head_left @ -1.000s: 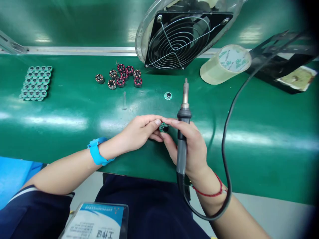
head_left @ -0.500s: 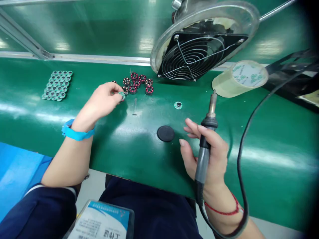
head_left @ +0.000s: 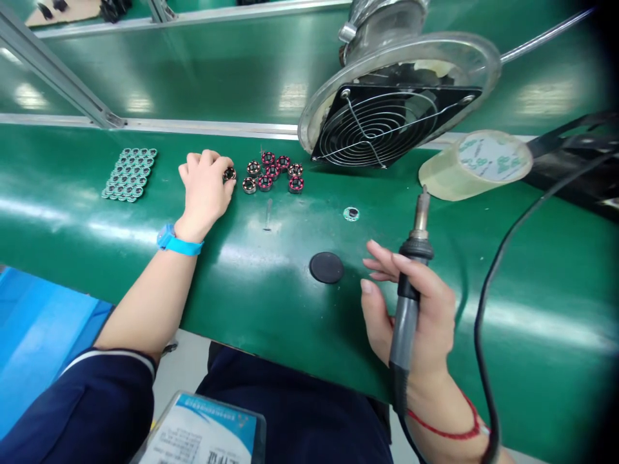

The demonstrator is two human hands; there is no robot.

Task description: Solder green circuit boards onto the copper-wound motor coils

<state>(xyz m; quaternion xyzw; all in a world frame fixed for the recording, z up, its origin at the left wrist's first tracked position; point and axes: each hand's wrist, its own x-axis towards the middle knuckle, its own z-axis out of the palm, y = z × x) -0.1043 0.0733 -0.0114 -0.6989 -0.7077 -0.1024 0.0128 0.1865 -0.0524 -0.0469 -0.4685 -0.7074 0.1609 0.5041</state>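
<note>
My left hand (head_left: 207,183) is closed at the fingertips around a small wound motor stator (head_left: 229,174), left of a cluster of other stators (head_left: 271,172) with red and copper-coloured windings. Any green board in that hand is hidden. My right hand (head_left: 416,309) holds a soldering iron (head_left: 406,322) across the fingers, its metal tip pointing up and away, while thumb and fingertips stay apart. One round green circuit board (head_left: 351,214) with a dark chip lies flat in front of the fan. Nearer me is a black round disc (head_left: 327,267).
A panel of joined round boards (head_left: 129,175) lies at the left. Above the bench hangs a fume-extractor fan (head_left: 377,125). A big tape roll (head_left: 474,164) stands behind the iron's tip, and the iron's cable (head_left: 483,303) loops at the right.
My left hand has turned and shifted at the stators; a stator now shows in its fingers, and the green board seen there before is out of sight. The view has shifted slightly.
</note>
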